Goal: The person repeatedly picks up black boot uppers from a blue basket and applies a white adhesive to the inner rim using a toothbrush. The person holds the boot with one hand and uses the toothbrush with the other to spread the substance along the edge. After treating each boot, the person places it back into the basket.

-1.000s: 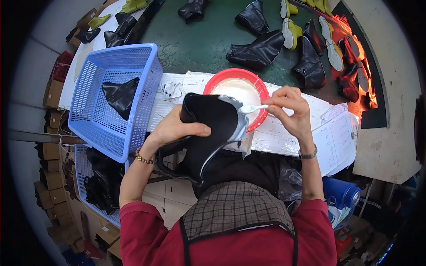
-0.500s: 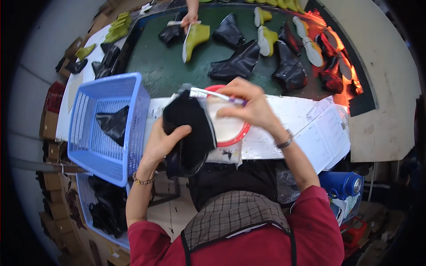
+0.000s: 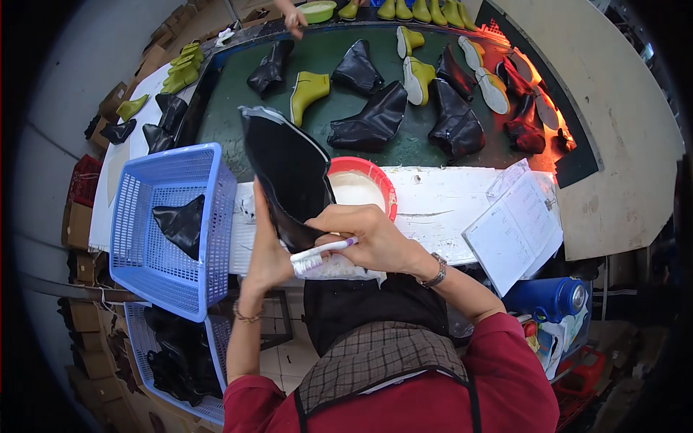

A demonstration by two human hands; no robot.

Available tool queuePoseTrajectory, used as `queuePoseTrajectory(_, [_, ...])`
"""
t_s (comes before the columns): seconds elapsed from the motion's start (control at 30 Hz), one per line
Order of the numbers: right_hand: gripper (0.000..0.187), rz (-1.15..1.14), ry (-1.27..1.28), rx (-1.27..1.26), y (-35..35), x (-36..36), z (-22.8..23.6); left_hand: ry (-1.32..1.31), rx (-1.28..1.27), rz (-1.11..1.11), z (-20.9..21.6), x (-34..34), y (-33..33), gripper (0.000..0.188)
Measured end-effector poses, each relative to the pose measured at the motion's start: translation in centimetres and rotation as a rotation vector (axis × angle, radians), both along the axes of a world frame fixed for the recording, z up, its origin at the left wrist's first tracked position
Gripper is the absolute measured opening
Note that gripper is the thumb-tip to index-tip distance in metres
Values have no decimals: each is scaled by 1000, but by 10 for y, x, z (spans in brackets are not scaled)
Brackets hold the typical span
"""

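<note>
A black boot upper stands tilted in front of me, its dark inside showing and a whitish band along its far edge. My left hand grips it from the left side. My right hand pinches a white and purple toothbrush, bristles facing down, while its fingers also touch the upper's near right edge. Just behind that hand sits a red bowl of creamy white liquid, partly covered by the upper.
A blue basket holding one black upper stands left, above another basket of dark uppers. Black uppers and olive boot lasts lie on the green surface. Papers and a blue flask are right. Another person's hand is at the far edge.
My right hand with the toothbrush has come down from the upper's far edge to its near side. The upper has turned, opening toward me. The other person's hand has released a last and withdrawn.
</note>
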State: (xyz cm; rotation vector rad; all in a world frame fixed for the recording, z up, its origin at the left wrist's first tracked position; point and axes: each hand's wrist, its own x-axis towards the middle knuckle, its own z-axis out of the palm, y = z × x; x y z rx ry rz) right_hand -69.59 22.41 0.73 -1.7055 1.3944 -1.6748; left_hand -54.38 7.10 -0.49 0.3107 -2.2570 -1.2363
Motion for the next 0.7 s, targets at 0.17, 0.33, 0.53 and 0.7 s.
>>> queuePoseTrajectory(0.17, [33, -109, 11, 0, 1, -13, -15, 22, -94, 244, -19, 11, 17, 118])
queuePoseTrajectory(0.33, [26, -725, 634, 457, 35, -63, -25, -94, -204, 283, -29, 46, 4, 107])
queuePoseTrajectory(0.53, [4, -654, 1031, 507, 31, -68, -58, -91, -228, 190, -27, 42, 6, 105])
queuePoseTrajectory(0.7, [17, -616, 263, 244, 45, -66, -26, -124, -222, 156, -19, 44, 13, 105])
